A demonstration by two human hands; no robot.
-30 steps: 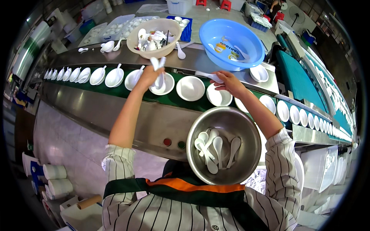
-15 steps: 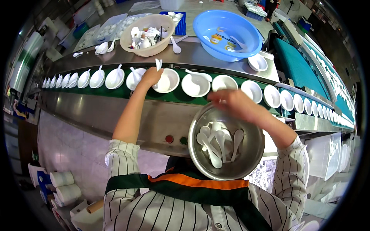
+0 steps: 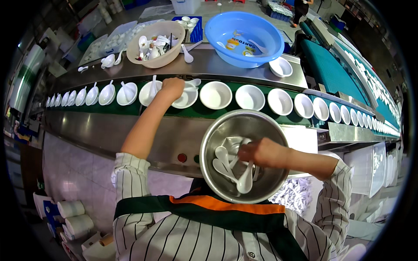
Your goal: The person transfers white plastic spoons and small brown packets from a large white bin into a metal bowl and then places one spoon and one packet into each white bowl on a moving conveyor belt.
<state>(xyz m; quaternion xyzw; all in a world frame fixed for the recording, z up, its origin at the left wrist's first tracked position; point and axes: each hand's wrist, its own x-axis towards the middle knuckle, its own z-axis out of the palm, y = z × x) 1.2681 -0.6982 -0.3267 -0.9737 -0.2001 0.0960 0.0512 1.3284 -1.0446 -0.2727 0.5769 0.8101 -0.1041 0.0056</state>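
My left hand (image 3: 173,88) is closed at the left rim of a white bowl (image 3: 185,98) on the green conveyor belt. Beyond its fingers shows the end of a white spoon (image 3: 194,81), which it grips. Just left, another white bowl (image 3: 146,94) has a white spoon (image 3: 153,87) leaning in it. My right hand (image 3: 266,153) reaches into a steel basin (image 3: 209,130) in front of me. Its blurred fingers are down among several white spoons (image 3: 245,180); whether they pinch one is hidden.
Bowls with spoons line the belt (image 3: 130,109) leftward; to the right are bowls without spoons (image 3: 250,98). Behind stand a beige basin (image 3: 167,61) of mixed spoons, a blue basin (image 3: 244,61) and a lone bowl (image 3: 281,67). A teal conveyor (image 3: 335,74) runs at the right.
My right hand has come down from over the belt into the steel basin. My left hand has left the upright spoon and moved to the spoon on the following bowl. The bowls have shifted left.
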